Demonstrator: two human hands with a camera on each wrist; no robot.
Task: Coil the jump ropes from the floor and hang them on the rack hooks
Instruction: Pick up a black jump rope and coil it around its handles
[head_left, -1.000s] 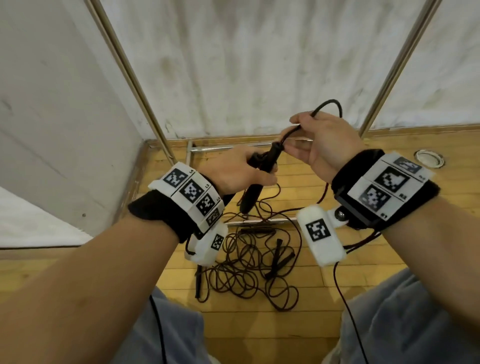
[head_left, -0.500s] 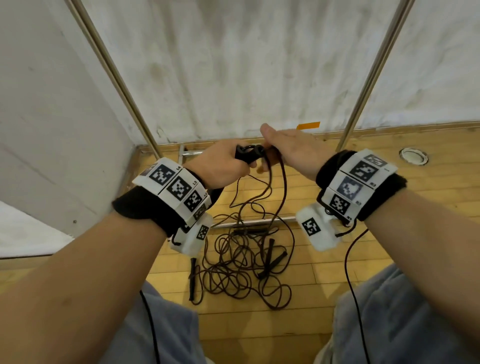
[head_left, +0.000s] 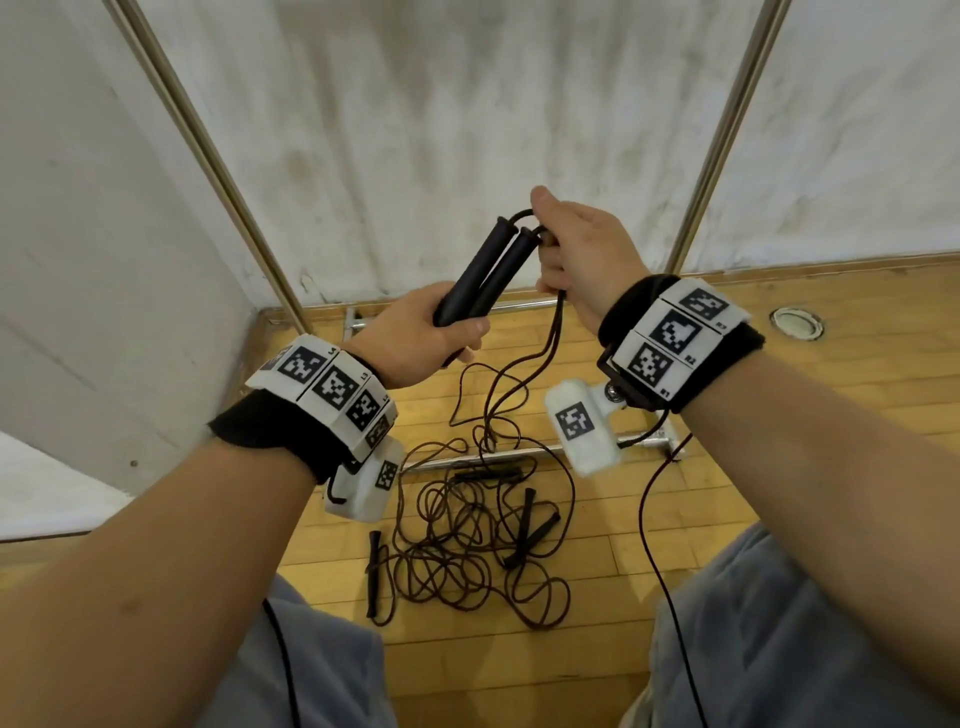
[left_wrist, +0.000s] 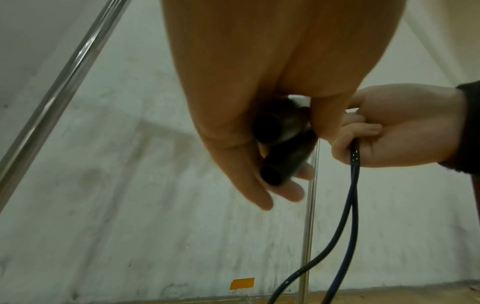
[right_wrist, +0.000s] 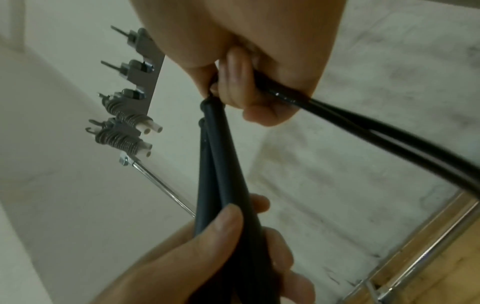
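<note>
Black handles (head_left: 488, 273) sit paired in my left hand (head_left: 415, 338), its grip clamped round them; my right hand (head_left: 582, 249) pinches the cord (head_left: 550, 332) at their tops. I should wind even, snug loops, drawing slack from the floor (head_left: 779, 415) tangle (head_left: 467, 545).

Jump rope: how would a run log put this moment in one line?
left hand: grips both handles | right hand: holds cord | more ropes: tangled on floor
</note>
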